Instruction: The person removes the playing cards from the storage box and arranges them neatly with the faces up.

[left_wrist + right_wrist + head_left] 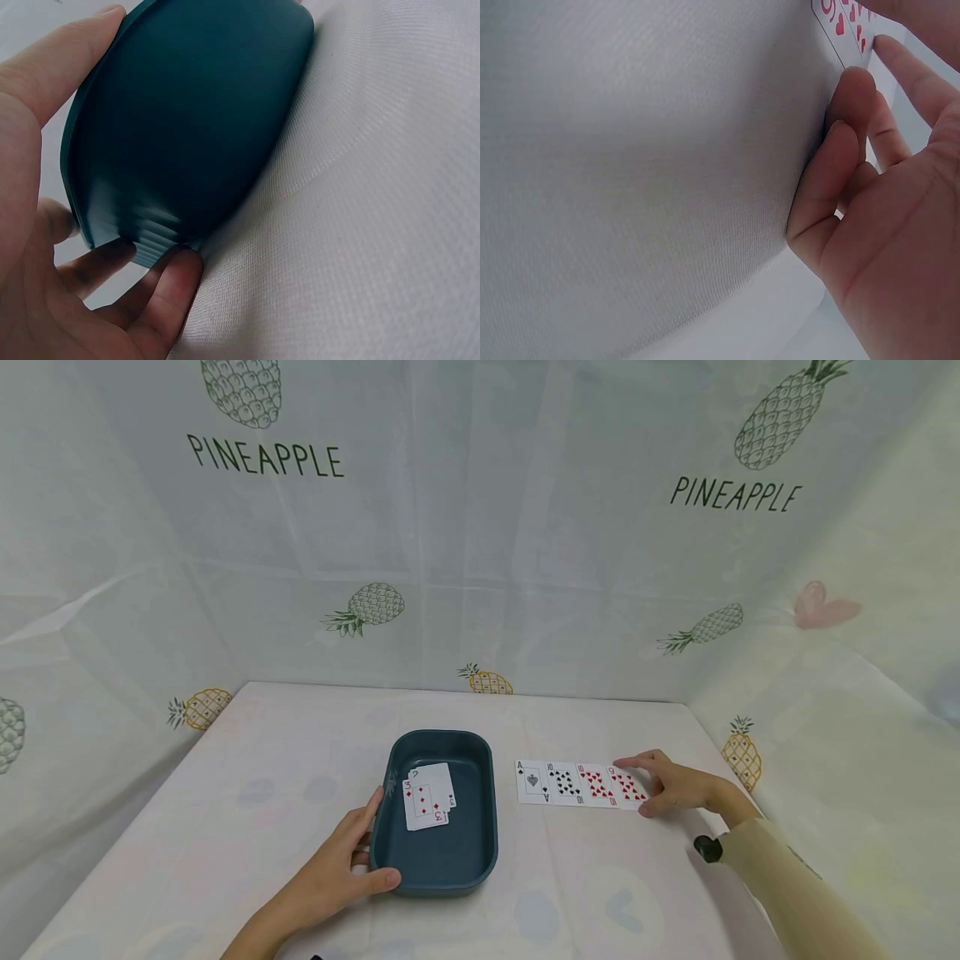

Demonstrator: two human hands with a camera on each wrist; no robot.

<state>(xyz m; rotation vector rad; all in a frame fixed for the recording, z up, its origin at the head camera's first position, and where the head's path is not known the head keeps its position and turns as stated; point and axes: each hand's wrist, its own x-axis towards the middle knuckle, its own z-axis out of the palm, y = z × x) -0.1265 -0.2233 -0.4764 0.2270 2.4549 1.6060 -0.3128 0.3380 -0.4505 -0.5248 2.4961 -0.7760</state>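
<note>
A dark teal rectangular tray (472, 852) sits on the table with a few playing cards (425, 800) inside, a red three uppermost. My left hand (337, 860) grips its left side, thumb at the near rim and fingers against the outer wall. In the left wrist view, curled fingers (169, 289) touch the tray (187, 112) low down. To the tray's right lies a row of cards: an ace of spades (532, 781), a black ten (563, 783), a red ten (596, 785) and a nine of hearts (627, 787). My right hand (675, 785) holds that nine between index finger and thumb at opposite edges.
A pale patterned cloth covers the table (585, 885). Hanging sheets printed with pineapples form a back wall (480, 527) and side walls. The right side wall (862, 735) stands close to my right forearm.
</note>
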